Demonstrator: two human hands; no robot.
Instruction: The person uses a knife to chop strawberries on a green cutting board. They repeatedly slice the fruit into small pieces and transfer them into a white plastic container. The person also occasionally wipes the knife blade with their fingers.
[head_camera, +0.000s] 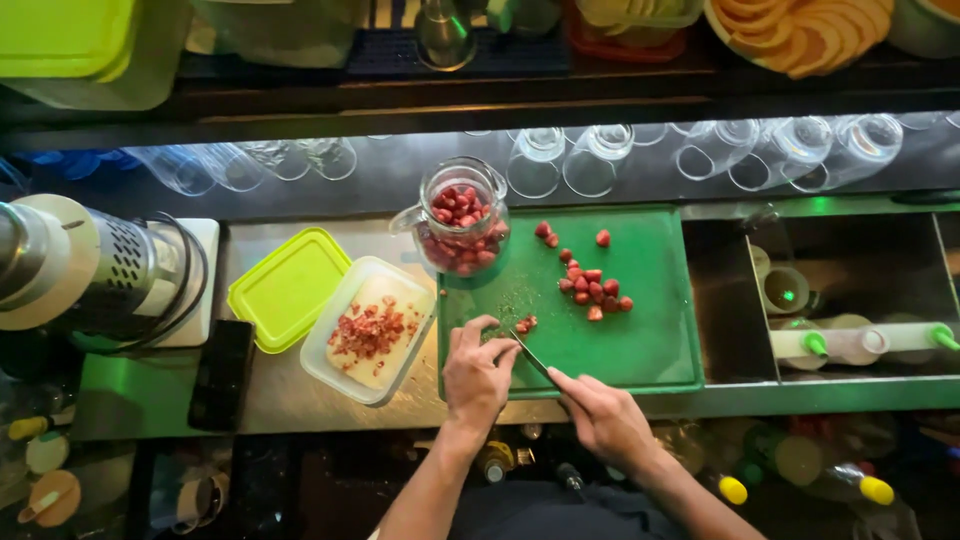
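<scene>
Because the left hand (478, 372) curls over the lower left corner of the green cutting board (650, 340), whatever its bent fingers press down is mostly hidden; only a small red strawberry piece (526, 323) shows just beside the fingertips. The right hand (603, 415), low and centre in the frame, is clenched around the handle of a knife (533, 357), whose dark blade slants up-left toward that piece and is thin and hard to make out. Both forearms are cut off by the bottom edge.

A loose cluster of strawberries (594, 285) lies mid-board, with a few more toward the board's upper left. At that corner stands a glass jar (460, 215), about full of red berries. Left of the board, an open plastic tub (370, 330) holds chopped red bits on its pale bottom, and its yellow-green lid (288, 288) lies just beside it. Upturned glasses (600, 155) line the shelf above, blurred by glare.
</scene>
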